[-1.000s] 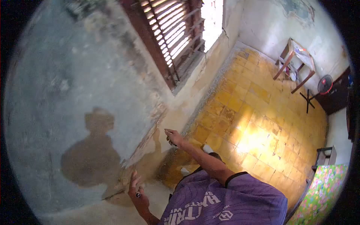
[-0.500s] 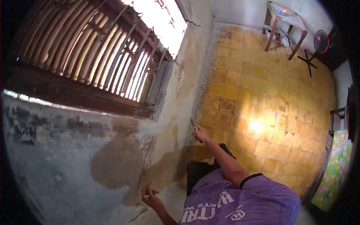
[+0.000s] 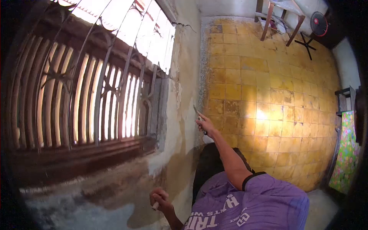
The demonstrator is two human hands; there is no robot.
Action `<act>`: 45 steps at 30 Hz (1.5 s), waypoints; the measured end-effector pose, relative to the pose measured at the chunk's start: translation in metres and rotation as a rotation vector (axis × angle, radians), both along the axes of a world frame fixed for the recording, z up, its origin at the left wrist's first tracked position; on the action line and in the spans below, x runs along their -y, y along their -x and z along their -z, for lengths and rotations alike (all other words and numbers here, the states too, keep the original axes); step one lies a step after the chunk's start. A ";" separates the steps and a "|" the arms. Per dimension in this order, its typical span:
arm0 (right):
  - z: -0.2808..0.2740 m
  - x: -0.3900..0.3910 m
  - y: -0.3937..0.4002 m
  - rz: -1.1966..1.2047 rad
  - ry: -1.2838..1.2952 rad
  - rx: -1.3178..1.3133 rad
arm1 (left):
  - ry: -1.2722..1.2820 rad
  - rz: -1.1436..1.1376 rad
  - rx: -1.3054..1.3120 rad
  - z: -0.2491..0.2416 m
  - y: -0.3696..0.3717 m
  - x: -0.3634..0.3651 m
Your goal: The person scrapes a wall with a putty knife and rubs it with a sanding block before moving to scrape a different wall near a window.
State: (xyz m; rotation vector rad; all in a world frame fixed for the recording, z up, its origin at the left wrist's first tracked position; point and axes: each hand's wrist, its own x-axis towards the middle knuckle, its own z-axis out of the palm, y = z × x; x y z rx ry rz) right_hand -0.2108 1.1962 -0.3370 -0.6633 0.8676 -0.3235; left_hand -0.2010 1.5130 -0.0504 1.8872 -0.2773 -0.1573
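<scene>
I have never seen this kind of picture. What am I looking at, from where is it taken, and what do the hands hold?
There is no machine here. A person wears one camera on the head; its wide lens bends the picture. You look down at the purple shirt and both arms. The right hand reaches toward the peeling wall with a thin tool, perhaps a scraper. The left hand is closed on a small pale object, too small to identify. Left is a barred window; right, a yellow tiled floor with a fan.

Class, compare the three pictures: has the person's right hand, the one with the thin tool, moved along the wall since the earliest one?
Cannot tell. The camera swung toward the window, so everything shifts. In each picture the right hand stays near where the wall meets the tiled floor.
</scene>
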 end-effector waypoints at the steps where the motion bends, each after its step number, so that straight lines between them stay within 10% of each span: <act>1: 0.001 0.007 -0.015 0.004 -0.046 0.016 | 0.063 -0.006 -0.031 0.004 -0.015 0.011; 10: 0.008 0.043 -0.111 -0.112 0.089 -0.081 | -0.440 0.439 0.496 0.003 -0.126 0.161; 22: 0.032 0.121 -0.147 -0.262 0.172 -0.209 | -0.981 0.400 0.832 0.068 -0.169 0.245; 24: 0.050 0.146 -0.155 -0.325 -0.009 -0.209 | -0.913 0.426 0.759 0.068 -0.172 0.250; 27: 0.085 0.110 -0.159 -0.150 0.465 -0.046 | -0.922 0.444 0.756 0.077 -0.181 0.267; 30: 0.039 0.116 -0.143 -0.260 0.297 -0.136 | -1.006 0.518 0.787 0.084 -0.191 0.284; 35: 0.131 0.074 -0.177 -0.056 0.058 -0.095 | -1.051 0.514 0.774 0.092 -0.211 0.278; 45: 0.062 0.130 -0.159 -0.362 0.288 -0.281 | -1.091 0.453 0.752 0.107 -0.223 0.254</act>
